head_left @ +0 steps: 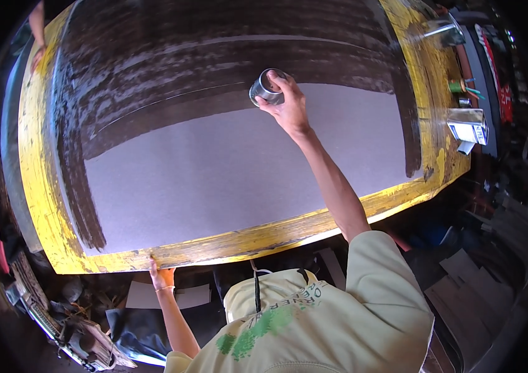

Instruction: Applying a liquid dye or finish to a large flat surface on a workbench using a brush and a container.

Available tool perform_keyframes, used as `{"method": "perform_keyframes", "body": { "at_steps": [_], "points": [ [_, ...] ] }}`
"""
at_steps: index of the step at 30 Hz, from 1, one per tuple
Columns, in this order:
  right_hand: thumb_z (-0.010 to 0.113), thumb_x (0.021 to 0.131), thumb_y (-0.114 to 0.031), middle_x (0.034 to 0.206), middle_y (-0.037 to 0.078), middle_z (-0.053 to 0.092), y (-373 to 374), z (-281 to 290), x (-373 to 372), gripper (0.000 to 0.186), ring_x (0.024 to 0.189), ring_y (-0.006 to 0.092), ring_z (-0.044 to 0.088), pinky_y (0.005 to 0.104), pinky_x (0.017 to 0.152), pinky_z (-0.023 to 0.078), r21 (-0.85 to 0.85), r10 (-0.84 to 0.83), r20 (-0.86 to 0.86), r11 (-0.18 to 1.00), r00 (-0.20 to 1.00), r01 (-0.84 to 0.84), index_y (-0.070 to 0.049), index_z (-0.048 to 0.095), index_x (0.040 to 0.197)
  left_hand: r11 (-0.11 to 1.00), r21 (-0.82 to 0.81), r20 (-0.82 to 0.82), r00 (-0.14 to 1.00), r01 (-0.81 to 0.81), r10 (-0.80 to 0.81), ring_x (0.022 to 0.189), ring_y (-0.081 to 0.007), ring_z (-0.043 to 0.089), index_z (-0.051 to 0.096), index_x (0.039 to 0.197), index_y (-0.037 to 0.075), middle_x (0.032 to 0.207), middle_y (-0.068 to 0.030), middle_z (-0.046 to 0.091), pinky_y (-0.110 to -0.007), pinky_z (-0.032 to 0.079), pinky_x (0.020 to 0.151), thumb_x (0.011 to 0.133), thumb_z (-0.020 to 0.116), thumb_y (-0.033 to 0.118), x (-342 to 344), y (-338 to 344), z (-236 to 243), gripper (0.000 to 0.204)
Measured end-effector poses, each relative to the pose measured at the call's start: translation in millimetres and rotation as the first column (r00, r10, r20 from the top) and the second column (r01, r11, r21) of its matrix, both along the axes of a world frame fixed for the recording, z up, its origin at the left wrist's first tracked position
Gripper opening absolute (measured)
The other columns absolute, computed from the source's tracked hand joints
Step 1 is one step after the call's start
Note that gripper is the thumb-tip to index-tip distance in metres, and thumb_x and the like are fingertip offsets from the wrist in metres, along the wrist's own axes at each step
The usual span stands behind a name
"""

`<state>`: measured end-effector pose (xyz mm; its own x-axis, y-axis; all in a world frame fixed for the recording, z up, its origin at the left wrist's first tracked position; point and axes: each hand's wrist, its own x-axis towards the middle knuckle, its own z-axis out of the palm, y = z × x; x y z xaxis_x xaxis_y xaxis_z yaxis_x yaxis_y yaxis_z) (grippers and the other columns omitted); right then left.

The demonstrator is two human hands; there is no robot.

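Over the middle of a large grey sheet [226,174], my right hand [289,105] grips a small silver metal can [266,89] with its fingers at the rim. The far part of the sheet carries dark brown, streaky, wet-looking coating [183,56], and bands of it run down both sides. Bare grey surface lies below and beside the can. At the front edge of the yellow-painted table [264,239], my left hand [162,276] holds the edge, one digit on top and the other fingers mostly hidden.
Another person's hand [38,59] rests on the table's far left border. Along the right border stand a clear container [444,31], a green item with brushes [460,86] and a rectangular metal tin [468,124]. Cardboard pieces [472,298] lie below at the right.
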<state>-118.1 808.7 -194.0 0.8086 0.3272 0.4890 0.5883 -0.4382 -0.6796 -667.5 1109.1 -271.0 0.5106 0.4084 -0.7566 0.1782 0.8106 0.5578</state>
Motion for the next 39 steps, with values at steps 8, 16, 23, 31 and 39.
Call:
{"method": "perform_keyframes", "body": {
  "at_steps": [8, 16, 23, 31, 39],
  "points": [
    [0.083, 0.068, -0.014, 0.108, 0.011, 0.061, -114.2, 0.8, 37.9, 0.060, 0.094, 0.0256, 0.067, 0.0358, 0.081, 0.059, -0.040, -0.153, -0.001, 0.987, 0.988, 0.153, -0.012, 0.056, 0.121, 1.000, 0.000, -0.070, 0.997, -0.025, 0.025, 0.137, -0.0293, 0.031, 0.033, 0.146, 0.021, 0.150, -0.0055, 0.034, -0.058, 0.026, 0.108, 0.082, 0.065, 0.056, 4.6, 2.4, 7.8, 0.079],
    [0.085, 0.067, -0.020, 0.103, 0.014, 0.064, -221.6, -6.5, 76.2, 0.065, 0.094, 0.0298, 0.067, 0.0382, 0.083, 0.058, -0.067, -0.302, 0.031, 0.951, 0.953, 0.303, -0.013, 0.056, 0.124, 1.000, -0.007, -0.194, 0.981, 0.016, -0.017, 0.140, -0.0289, 0.025, 0.027, 0.149, 0.023, 0.154, -0.0036, 0.027, -0.059, 0.021, 0.109, 0.080, 0.062, 0.063, 4.2, 11.0, 17.8, 0.087],
    [0.085, 0.066, -0.018, 0.108, 0.016, 0.064, -310.9, -5.4, 105.0, 0.064, 0.099, 0.0315, 0.066, 0.0397, 0.083, 0.056, -0.094, -0.416, 0.109, 0.900, 0.903, 0.427, -0.009, 0.056, 0.123, 1.000, 0.015, -0.336, 0.942, 0.017, -0.011, 0.142, -0.0311, 0.021, 0.023, 0.150, 0.020, 0.155, -0.0044, 0.023, -0.058, 0.015, 0.112, 0.078, 0.062, 0.066, 11.4, 10.4, 28.0, 0.094],
    [0.085, 0.068, -0.023, 0.113, 0.018, 0.064, -374.7, -7.4, 119.1, 0.066, 0.101, 0.0309, 0.065, 0.0388, 0.082, 0.057, -0.164, -0.542, 0.016, 0.828, 0.840, 0.537, -0.008, 0.054, 0.125, 1.000, 0.005, -0.343, 0.939, 0.016, -0.014, 0.142, -0.0311, 0.021, 0.022, 0.150, 0.019, 0.155, -0.0058, 0.023, -0.058, 0.016, 0.112, 0.080, 0.059, 0.066, 4.7, 17.1, 27.8, 0.093],
    [0.085, 0.067, -0.016, 0.120, 0.020, 0.060, -374.5, -14.3, 90.4, 0.067, 0.105, 0.0318, 0.063, 0.0388, 0.087, 0.055, -0.119, -0.631, 0.124, 0.756, 0.765, 0.643, -0.002, 0.051, 0.123, 1.000, -0.003, -0.305, 0.952, 0.019, -0.019, 0.141, -0.0302, 0.022, 0.023, 0.150, 0.019, 0.155, -0.0049, 0.023, -0.059, 0.018, 0.111, 0.079, 0.063, 0.063, 1.0, 15.7, 20.1, 0.093]
  ]
}}
